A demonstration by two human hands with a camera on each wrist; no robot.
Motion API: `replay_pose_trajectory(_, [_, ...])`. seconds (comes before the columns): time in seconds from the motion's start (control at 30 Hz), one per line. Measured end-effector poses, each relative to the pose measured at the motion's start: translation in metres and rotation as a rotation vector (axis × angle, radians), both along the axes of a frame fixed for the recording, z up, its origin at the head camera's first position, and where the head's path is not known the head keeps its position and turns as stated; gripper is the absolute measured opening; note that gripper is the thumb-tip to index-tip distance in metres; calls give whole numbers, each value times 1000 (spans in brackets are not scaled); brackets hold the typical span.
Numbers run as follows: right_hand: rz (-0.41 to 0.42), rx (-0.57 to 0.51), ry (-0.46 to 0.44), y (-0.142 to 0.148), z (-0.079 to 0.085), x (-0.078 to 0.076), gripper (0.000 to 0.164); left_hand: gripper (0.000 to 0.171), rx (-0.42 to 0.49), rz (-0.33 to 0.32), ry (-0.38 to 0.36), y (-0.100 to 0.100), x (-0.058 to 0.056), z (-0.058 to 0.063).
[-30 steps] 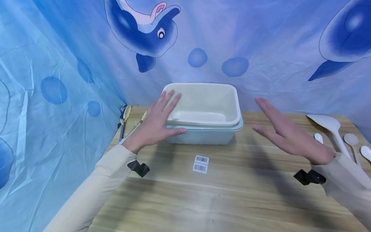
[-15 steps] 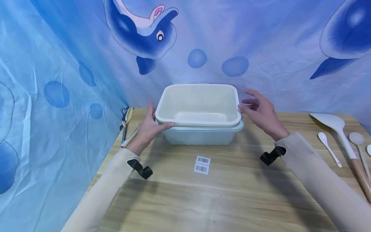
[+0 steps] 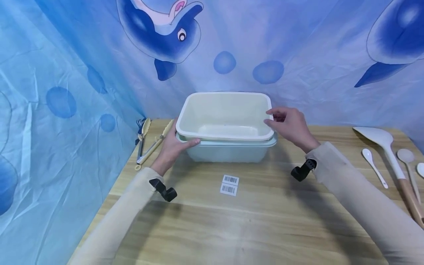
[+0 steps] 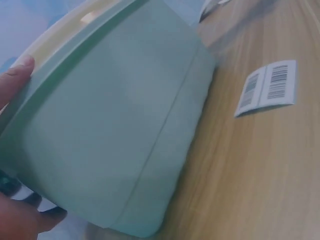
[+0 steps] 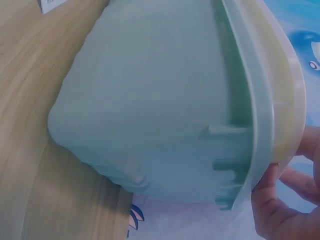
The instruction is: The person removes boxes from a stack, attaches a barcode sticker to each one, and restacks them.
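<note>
A white rectangular basin (image 3: 228,137) sits nested inside a pale green basin (image 3: 228,152) at the back of the table. My left hand (image 3: 172,147) grips the left end of the green basin, thumb on the front rim and the other fingers around the side. In the left wrist view the thumb (image 4: 21,74) rests near the seam between the two rims. At the right end, my right hand (image 3: 291,127) pinches the white basin's rim, thumb tip right where the rims meet in the right wrist view. Nothing shows inside the white basin.
Tongs (image 3: 154,145) and other utensils lie at the table's left edge. On the right are a white turner (image 3: 375,139) with a wooden handle, a small white spoon (image 3: 374,167) and other spoons. A barcode label (image 3: 229,184) lies in front; a blue curtain (image 3: 298,44) hangs behind.
Both hands, spread and apart from the basins a second ago, have come in to the two ends. The left hand has taken hold of the green basin, the right of the white basin's rim.
</note>
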State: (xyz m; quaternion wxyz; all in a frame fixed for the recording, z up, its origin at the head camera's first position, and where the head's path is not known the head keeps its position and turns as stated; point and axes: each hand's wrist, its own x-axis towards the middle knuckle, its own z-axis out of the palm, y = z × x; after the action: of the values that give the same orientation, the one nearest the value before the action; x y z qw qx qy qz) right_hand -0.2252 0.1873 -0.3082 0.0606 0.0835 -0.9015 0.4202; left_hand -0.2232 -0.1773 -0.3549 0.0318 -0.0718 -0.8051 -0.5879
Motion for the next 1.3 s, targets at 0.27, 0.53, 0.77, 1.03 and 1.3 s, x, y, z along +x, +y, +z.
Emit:
replay_pose_trajectory(0.27, [-50, -90, -120, -5, 6, -5, 34, 93, -51, 48, 6, -1, -2, -4])
replay_pose_trajectory(0.53, [-128, -147, -175, -11, 7, -8, 34, 91, -32, 38, 0, 0, -3, -5])
replay_pose_trajectory(0.77, [-156, -271, -207, -20, 17, -18, 28, 97, -45, 49, -17, 1, -2, -1])
replay_pose_trajectory(1.03, [-164, -418, -195, -25, 18, -31, 19, 96, -17, 39, -25, 2, 1, -1])
replay_pose_trajectory(1.3, [-181, -493, -153, -26, 7, -37, 17, 94, -16, 14, 0, 1, 0, -4])
